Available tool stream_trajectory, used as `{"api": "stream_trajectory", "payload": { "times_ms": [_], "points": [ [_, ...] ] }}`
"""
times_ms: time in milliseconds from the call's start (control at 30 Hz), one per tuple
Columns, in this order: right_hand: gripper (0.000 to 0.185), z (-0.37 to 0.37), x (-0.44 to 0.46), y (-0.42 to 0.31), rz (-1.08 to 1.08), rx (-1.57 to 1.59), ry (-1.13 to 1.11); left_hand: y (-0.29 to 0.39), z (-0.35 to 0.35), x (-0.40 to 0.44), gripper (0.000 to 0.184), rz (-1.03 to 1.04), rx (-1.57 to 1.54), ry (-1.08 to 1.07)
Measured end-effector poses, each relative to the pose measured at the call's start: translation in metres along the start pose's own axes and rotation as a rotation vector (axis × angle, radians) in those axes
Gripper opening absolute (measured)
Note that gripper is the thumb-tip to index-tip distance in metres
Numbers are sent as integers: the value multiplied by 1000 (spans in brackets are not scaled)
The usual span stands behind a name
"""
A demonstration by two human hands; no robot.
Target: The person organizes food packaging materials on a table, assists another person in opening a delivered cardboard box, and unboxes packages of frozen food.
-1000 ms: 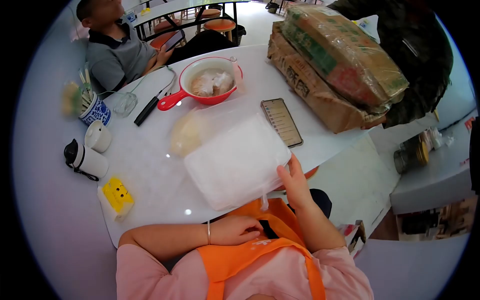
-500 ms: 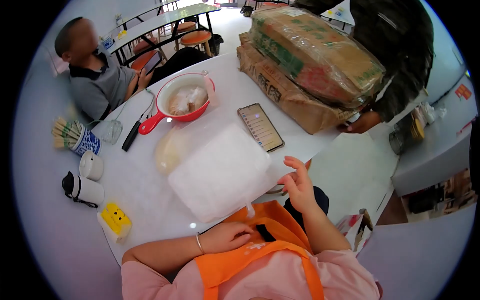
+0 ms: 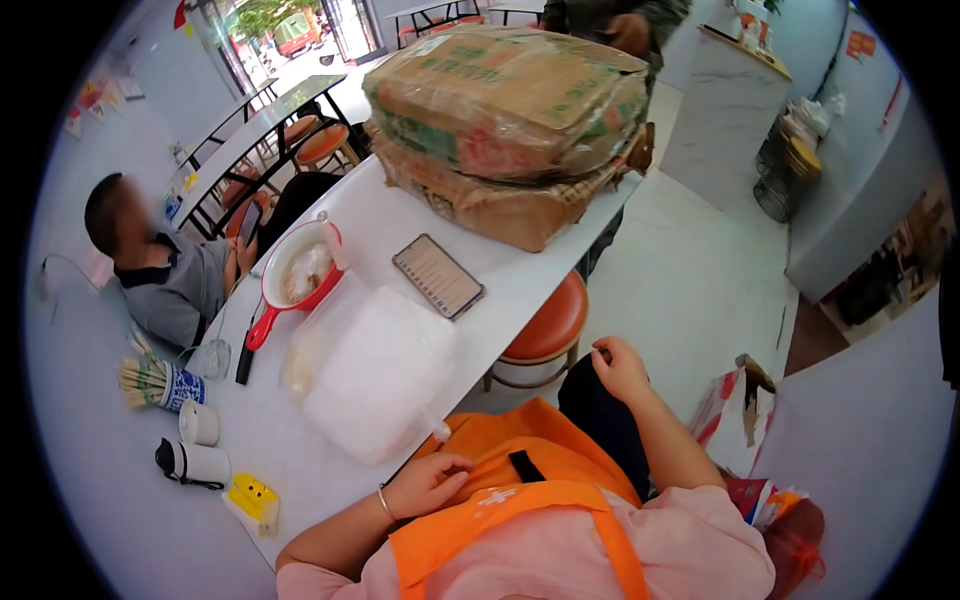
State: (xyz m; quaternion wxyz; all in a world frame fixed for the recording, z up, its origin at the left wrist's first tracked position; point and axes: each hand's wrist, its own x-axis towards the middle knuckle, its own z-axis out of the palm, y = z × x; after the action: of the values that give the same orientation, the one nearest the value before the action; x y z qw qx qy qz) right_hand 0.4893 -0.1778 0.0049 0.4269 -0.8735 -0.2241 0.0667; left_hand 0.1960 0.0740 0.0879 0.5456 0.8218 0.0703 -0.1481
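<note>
My left hand [image 3: 428,484], with a bracelet on its wrist, rests on my orange apron [image 3: 560,440] at the table edge. Its fingers lie loose and hold nothing. Over my right thigh is my right hand [image 3: 622,370], empty, its fingers slightly bent and apart. Before me on the white table lies a white, plastic-wrapped bundle [image 3: 380,375], contents unclear. A phone [image 3: 438,276] with a lit screen lies just beyond it. To the left stands a red-handled bowl [image 3: 305,270] holding a plastic bag.
Two stacked, taped cardboard boxes [image 3: 510,110] sit at the table's far end, a standing person [image 3: 610,25] behind them. A seated person [image 3: 170,270] is at the left. A chopstick holder [image 3: 184,385], white bottle [image 3: 195,463] and yellow tissue pack [image 3: 252,497] line the left. A stool [image 3: 545,320] stands right.
The view has swung up and rightward, showing the doorway and stool. My right hand has lowered from its raised position toward my thigh. The standing person has stepped back from the boxes.
</note>
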Motion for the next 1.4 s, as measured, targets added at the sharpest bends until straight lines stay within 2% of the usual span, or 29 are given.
{"api": "stream_trajectory", "payload": {
  "times_ms": [67, 133, 267, 433, 500, 567, 633, 700, 767, 1033, 1133, 1200, 1300, 1400],
  "points": [
    [20, 4, -4, 29, -64, -74, 39, 9, 4, -1, 27, -86, -39, -46],
    [20, 10, -9, 57, -234, -271, 78, 14, 10, -4, 27, -52, -53, -21],
    [27, 28, -26, 75, -233, -393, 10, 45, 16, 0, 25, 30, -120, 128],
    [32, 31, -23, 82, -278, -400, -68, 112, 14, 13, 18, 55, -243, 168],
    [33, 34, -21, 88, -301, -419, -82, 145, 5, 25, 15, 228, 302, 167],
    [34, 29, -20, 86, -299, -420, -127, 170, 5, 40, 11, 353, 466, 256],
    [34, 24, -22, 87, -287, -420, -160, 186, 3, 53, 10, 312, 476, 273],
    [36, 20, -22, 90, -272, -407, -181, 192, -6, 69, 9, 466, 616, 372],
    [36, 18, -24, 94, -272, -404, -181, 205, -14, 87, 8, 512, 714, 476],
    [33, 11, -28, 111, -311, -329, -121, 264, -57, 182, 10, 529, 779, 734],
    [32, 9, -28, 114, -307, -306, -121, 280, -78, 218, 16, 624, 906, 820],
    [32, 9, -29, 118, -313, -301, -110, 286, -91, 243, 25, 641, 1119, 953],
    [32, 9, -27, 120, -315, -302, -109, 303, -107, 271, 35, 653, 1201, 974],
    [31, 6, -26, 119, -302, -309, -125, 322, -109, 289, 41, 560, 1302, 1003]
  ]
}}
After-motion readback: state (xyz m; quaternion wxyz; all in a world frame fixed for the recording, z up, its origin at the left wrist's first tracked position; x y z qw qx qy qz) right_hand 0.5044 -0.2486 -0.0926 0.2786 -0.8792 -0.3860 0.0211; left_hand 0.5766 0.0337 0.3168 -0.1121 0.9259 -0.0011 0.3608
